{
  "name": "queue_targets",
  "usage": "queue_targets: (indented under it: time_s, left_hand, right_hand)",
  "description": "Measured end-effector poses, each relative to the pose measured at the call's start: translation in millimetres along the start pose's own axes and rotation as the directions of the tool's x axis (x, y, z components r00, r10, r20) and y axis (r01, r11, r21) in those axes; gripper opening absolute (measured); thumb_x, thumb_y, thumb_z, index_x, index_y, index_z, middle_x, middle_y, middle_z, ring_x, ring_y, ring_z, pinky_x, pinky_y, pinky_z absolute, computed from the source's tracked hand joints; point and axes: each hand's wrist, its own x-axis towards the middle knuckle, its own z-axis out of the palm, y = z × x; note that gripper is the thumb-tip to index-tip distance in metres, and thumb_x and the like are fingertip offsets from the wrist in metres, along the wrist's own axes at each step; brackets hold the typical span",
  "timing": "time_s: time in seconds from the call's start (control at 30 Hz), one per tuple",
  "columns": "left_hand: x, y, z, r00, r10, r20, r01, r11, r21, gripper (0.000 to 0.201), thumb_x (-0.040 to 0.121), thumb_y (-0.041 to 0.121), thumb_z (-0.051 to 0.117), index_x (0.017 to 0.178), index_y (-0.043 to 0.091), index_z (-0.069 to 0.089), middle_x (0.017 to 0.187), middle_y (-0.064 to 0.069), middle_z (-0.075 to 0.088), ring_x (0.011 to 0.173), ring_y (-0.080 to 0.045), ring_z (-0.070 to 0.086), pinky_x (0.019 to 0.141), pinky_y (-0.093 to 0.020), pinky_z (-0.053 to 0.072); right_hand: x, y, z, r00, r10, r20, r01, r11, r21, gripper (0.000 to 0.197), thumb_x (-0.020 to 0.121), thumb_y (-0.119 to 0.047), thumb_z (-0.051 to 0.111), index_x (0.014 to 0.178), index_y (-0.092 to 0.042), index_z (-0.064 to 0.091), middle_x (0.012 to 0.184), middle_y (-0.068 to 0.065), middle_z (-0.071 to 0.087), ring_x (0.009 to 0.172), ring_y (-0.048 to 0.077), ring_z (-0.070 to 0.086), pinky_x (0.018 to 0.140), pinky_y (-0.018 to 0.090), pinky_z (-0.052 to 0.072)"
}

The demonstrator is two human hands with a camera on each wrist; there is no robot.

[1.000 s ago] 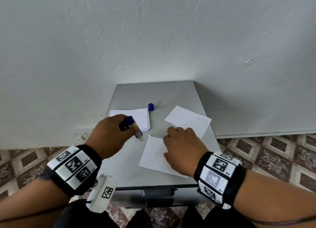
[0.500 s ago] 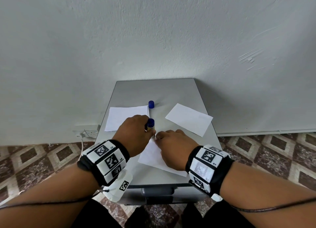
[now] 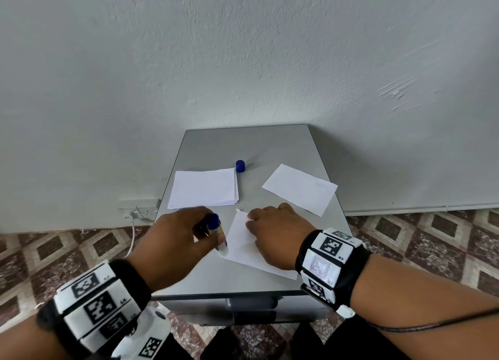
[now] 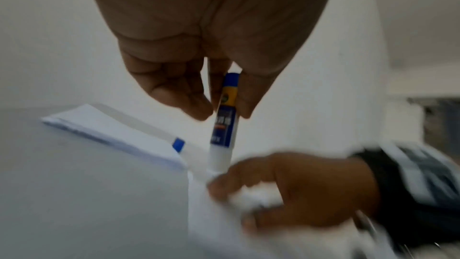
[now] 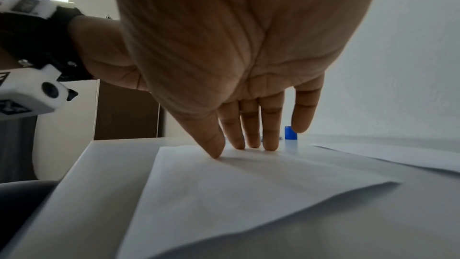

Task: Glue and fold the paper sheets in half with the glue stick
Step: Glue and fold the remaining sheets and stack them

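While right hand (image 3: 278, 232) flat on sheet (image 3: 243, 247), left hand (image 3: 178, 241) grips glue stick (image 3: 216, 231), tip seemingly touching sheet edge.

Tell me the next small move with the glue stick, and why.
Probably stroke the glue stick along the sheet's left edge: the left hand holds it uncapped, tip down there, while the right hand presses the sheet flat.

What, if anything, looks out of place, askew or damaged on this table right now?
Nothing is damaged or spilled. The blue cap stands alone behind the paper stack, as expected while the left hand holds the open glue stick. The sheet under the right hand lies at an angle.
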Motion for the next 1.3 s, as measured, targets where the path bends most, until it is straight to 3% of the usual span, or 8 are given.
queue_targets:
  time_s: [0.13, 0.2, 0.3, 0.43, 0.53, 0.7, 0.83, 1.3]
  left_hand:
    - [23.0, -6.3, -25.7, 0.951, -0.249, -0.182, 0.143, 0.879, -0.456, 0.010, 0.085, 0.025, 0.073, 0.085, 0.018, 0.067, 0.074, -0.001, 0.074, 0.068, -0.017, 0.071, 0.068, -0.035, 0.059]
    - [38.0, -7.9, -33.8, 0.922, -0.369, -0.112, 0.175, 0.660, -0.731, 0.013, 0.088, 0.011, 0.069, 0.087, 0.000, 0.062, 0.082, -0.018, 0.074, 0.078, -0.031, 0.074, 0.073, -0.038, 0.060]
    - [62.2, -8.9, -35.7, 0.932, -0.361, 0.046, 0.224, 0.470, -0.854, 0.013, 0.093, 0.013, 0.060, 0.101, 0.006, 0.068, 0.095, -0.012, 0.073, 0.083, -0.020, 0.070, 0.077, -0.032, 0.052]
    - [97.5, -12.5, -22.0, 0.948, -0.317, 0.038, 0.222, 0.566, -0.794, 0.018, 0.094, 0.023, 0.062, 0.108, 0.021, 0.072, 0.097, 0.004, 0.076, 0.079, -0.008, 0.063, 0.074, -0.029, 0.037]
    - [123.4, -9.0, -10.3, 0.965, -0.262, 0.013, 0.195, 0.684, -0.703, 0.021, 0.088, 0.019, 0.071, 0.109, 0.015, 0.070, 0.096, -0.002, 0.076, 0.084, -0.017, 0.070, 0.076, -0.030, 0.052]
    - [162.8, -3.5, 11.1, 0.990, -0.123, -0.066, 0.111, 0.980, -0.165, 0.028, 0.076, 0.035, 0.079, 0.092, 0.019, 0.064, 0.087, 0.003, 0.070, 0.081, -0.018, 0.069, 0.071, -0.037, 0.056]
    - [183.0, 3.8, 24.9, 0.996, -0.060, -0.059, 0.063, 0.997, 0.051, 0.029, 0.079, 0.034, 0.076, 0.091, 0.015, 0.058, 0.085, 0.002, 0.062, 0.080, -0.021, 0.056, 0.061, -0.027, 0.035]
    - [182.2, -3.5, 27.2, 0.993, -0.120, -0.020, 0.118, 0.990, -0.073, 0.043, 0.073, 0.037, 0.083, 0.107, 0.024, 0.059, 0.092, 0.009, 0.068, 0.085, -0.014, 0.062, 0.061, -0.024, 0.041]
  right_hand:
    - [-1.2, 6.5, 2.5, 0.999, -0.024, 0.030, 0.024, 1.000, 0.009, 0.039, 0.094, -0.021, 0.048, 0.133, -0.019, 0.052, 0.144, 0.000, 0.042, 0.121, 0.024, 0.048, 0.102, 0.043, 0.030]
    - [-2.4, 10.4, 2.1, 0.998, -0.042, 0.042, 0.041, 0.999, 0.032, 0.040, 0.094, -0.019, 0.049, 0.134, -0.020, 0.053, 0.147, -0.002, 0.040, 0.122, 0.023, 0.049, 0.105, 0.042, 0.028]
    - [-4.0, 14.6, -1.6, 0.997, -0.072, 0.026, 0.069, 0.993, 0.092, 0.040, 0.092, -0.015, 0.051, 0.131, -0.019, 0.056, 0.149, -0.003, 0.039, 0.118, 0.023, 0.054, 0.105, 0.038, 0.028]
    - [-6.8, 14.4, -3.0, 0.996, -0.094, -0.008, 0.094, 0.989, 0.114, 0.040, 0.092, -0.015, 0.052, 0.132, -0.019, 0.057, 0.146, 0.001, 0.038, 0.113, 0.026, 0.054, 0.101, 0.037, 0.032]
    - [-8.2, 10.6, -2.1, 0.992, -0.091, -0.086, 0.099, 0.990, 0.101, 0.038, 0.091, -0.014, 0.053, 0.128, -0.018, 0.058, 0.128, 0.004, 0.046, 0.102, 0.025, 0.052, 0.083, 0.033, 0.031]
    - [-14.1, 1.7, 1.3, 0.987, -0.125, -0.099, 0.137, 0.983, 0.126, 0.033, 0.094, -0.023, 0.049, 0.126, -0.020, 0.059, 0.119, 0.002, 0.052, 0.100, 0.025, 0.052, 0.087, 0.035, 0.032]
    - [-13.5, 1.4, 5.5, 0.987, -0.130, -0.099, 0.142, 0.982, 0.129, 0.032, 0.091, -0.020, 0.053, 0.121, -0.020, 0.062, 0.114, 0.001, 0.054, 0.095, 0.025, 0.053, 0.086, 0.037, 0.033]
    - [-10.9, -1.0, -0.6, 0.988, -0.144, -0.051, 0.148, 0.983, 0.106, 0.030, 0.090, -0.022, 0.054, 0.118, -0.022, 0.063, 0.111, 0.001, 0.054, 0.093, 0.023, 0.055, 0.086, 0.038, 0.036]
